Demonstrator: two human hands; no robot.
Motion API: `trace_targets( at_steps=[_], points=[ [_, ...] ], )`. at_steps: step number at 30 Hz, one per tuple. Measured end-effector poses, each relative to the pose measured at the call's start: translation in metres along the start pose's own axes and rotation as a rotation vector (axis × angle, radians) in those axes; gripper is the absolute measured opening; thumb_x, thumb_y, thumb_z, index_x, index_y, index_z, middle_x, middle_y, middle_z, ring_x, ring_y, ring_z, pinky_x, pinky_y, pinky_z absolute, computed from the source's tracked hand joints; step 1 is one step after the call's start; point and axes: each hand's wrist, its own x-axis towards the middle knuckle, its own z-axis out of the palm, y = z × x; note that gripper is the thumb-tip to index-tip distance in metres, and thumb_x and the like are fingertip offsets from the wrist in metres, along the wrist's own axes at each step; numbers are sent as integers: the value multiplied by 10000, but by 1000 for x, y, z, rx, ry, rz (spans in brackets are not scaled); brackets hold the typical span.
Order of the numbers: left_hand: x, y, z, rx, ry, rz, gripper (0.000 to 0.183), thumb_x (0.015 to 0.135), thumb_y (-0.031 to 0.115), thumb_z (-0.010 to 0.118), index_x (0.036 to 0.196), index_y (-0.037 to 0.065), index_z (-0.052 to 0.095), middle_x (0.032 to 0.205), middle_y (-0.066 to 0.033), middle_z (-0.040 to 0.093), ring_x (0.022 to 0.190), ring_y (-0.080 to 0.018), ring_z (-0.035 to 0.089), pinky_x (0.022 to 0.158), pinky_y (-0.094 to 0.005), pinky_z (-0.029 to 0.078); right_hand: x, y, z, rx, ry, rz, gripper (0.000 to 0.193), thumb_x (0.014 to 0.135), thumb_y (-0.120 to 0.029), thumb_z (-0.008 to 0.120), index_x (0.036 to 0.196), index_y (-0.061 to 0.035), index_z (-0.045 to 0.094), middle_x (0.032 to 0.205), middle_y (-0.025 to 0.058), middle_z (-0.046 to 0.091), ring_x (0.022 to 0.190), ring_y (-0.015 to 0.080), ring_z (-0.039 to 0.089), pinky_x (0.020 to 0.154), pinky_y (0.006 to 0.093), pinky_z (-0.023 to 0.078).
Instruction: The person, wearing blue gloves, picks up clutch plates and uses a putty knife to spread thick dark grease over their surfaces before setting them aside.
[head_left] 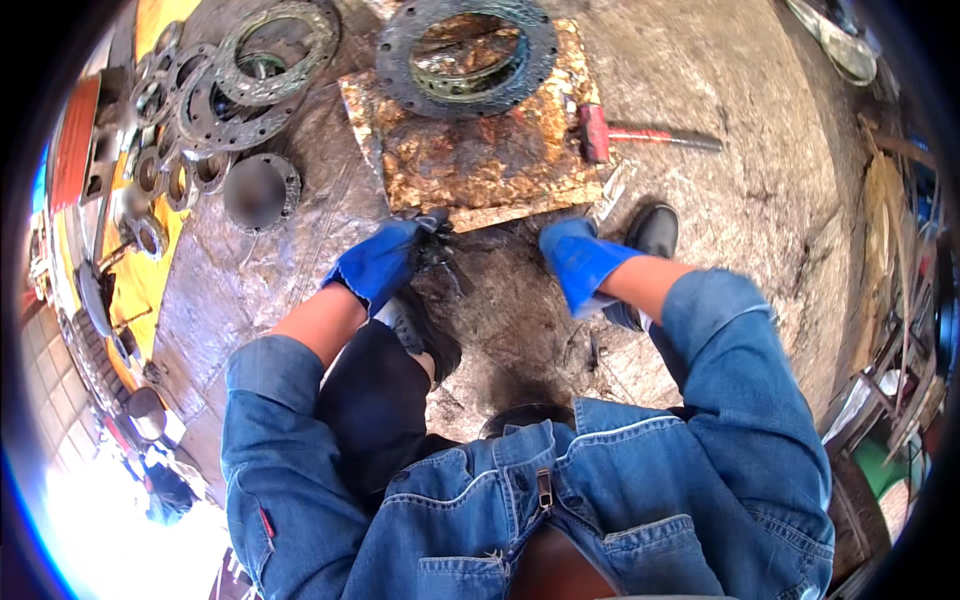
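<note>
My left hand (pixel 385 262), in a blue glove with blackened fingertips, is closed at the near left corner of a stained, rust-brown board (pixel 490 175). Whatever its fingers hold blends into the dark smears there. My right hand (pixel 580 258), also blue-gloved, is curled just below the board's near right edge. Its fingertips are hidden from view, and any contact with the board is unclear. On the far part of the board rests a large dark flange ring (pixel 400 65) with bolt holes, and a greenish ring (pixel 470 88) shows within its opening.
A red-headed hammer (pixel 595 135) lies at the board's right edge, handle pointing right. Several greasy flange rings (pixel 240 128) and a round flange (pixel 290 190) lie at the far left. My shoes (pixel 655 230) stand on the stained floor covering (pixel 740 230). Scrap pieces (pixel 900 400) line the right side.
</note>
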Motion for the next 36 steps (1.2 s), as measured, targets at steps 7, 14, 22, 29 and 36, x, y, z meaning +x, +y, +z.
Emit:
trace_targets(
  at_steps=[7,14,22,29,36],
  points=[
    [-5,0,5,-50,-84,40,241,943,238,589,1032,21,646,816,-74,669,670,-157,629,531,-281,488,24,-37,38,-16,36,70,460,534,-409,815,900,-137,757,981,89,720,944,268,682,753,436,531],
    [-84,55,37,887,104,345,310,896,331,570,1009,65,681,867,-217,640,722,-290,586,695,-370,475,-16,-56,28,160,-40,278,306,788,-232,674,1070,-117,706,1096,92,694,1011,297,666,769,506,528],
    [-177,89,57,953,-75,792,362,832,352,639,967,22,697,866,-202,660,827,-307,625,747,-403,477,-108,-61,-24,1022,677,-62,300,866,-349,642,993,-79,673,730,38,680,575,222,636,541,347,512],
    [-305,17,136,779,218,1132,343,822,355,622,930,40,704,858,-195,657,786,-334,617,714,-416,479,-237,-39,-158,1272,750,-345,288,883,-348,639,993,-82,657,652,-17,587,479,143,510,441,291,400],
    [-331,-35,162,684,361,1374,385,876,368,566,914,3,681,823,-221,645,750,-336,618,678,-430,473,-299,-22,-191,1569,479,-681,493,927,-439,554,1196,-26,566,755,-18,630,506,100,508,410,261,367]
  ],
)
